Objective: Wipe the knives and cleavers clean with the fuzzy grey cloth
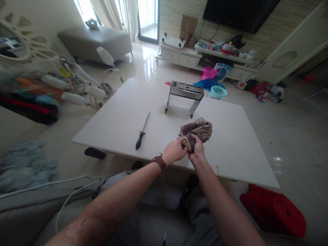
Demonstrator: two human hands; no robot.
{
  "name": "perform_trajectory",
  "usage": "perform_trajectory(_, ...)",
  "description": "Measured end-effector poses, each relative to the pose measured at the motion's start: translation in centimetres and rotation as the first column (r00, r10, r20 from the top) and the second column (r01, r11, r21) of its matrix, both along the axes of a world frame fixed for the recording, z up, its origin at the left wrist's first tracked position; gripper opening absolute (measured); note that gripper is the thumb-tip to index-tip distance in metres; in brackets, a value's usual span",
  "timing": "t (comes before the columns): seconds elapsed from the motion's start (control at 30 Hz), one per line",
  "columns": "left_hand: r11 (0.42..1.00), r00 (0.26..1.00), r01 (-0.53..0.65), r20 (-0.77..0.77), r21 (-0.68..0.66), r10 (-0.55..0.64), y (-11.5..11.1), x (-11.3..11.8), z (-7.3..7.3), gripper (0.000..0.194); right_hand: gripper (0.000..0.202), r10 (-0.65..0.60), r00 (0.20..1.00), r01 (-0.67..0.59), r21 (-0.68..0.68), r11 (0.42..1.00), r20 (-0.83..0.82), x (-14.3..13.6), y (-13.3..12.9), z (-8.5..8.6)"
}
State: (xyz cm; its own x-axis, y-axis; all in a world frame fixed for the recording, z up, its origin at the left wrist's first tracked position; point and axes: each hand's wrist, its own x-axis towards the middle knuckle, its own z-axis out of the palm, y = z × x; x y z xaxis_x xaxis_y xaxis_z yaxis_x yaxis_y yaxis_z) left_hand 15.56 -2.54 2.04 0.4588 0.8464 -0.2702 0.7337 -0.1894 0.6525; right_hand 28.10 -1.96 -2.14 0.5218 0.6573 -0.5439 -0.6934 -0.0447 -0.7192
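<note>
Over the near edge of the white table, my right hand (198, 146) is closed around a brown patterned towel (196, 131), thumb on top. The towel is folded over a knife, largely hidden; a flat grey piece of its blade (200, 119) shows past the far side. My left hand (176, 151), with a watch on its wrist, is closed at the near end of the towel, where a bit of black handle (183, 146) shows. To the left lies a sharpening steel (142, 132) with a black handle. Behind the towel stands a knife rack (186, 90) with a slotted top.
The white table (110, 126) spans the middle. A red bag or stool (274, 210) sits on the floor at right. Beyond the table are a light blue basket (217, 91) and a pink basket (209, 72). A lamp with white shades (74, 98) stands at left.
</note>
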Motion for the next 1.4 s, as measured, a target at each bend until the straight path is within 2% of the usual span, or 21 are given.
perform_trajectory(0.8,0.999,1.000,0.012,0.003,0.036,-0.012,-0.01,-0.03,0.04,0.032,0.022,0.025,1.000,-0.025,0.002,1.000,0.011,0.29,0.10,-0.66)
perform_trajectory(1.4,1.000,1.000,0.002,-0.009,-0.003,-0.002,-0.08,-0.09,0.27,0.034,0.022,0.001,1.000,-0.001,0.008,1.000,0.003,0.11,-0.07,-0.09)
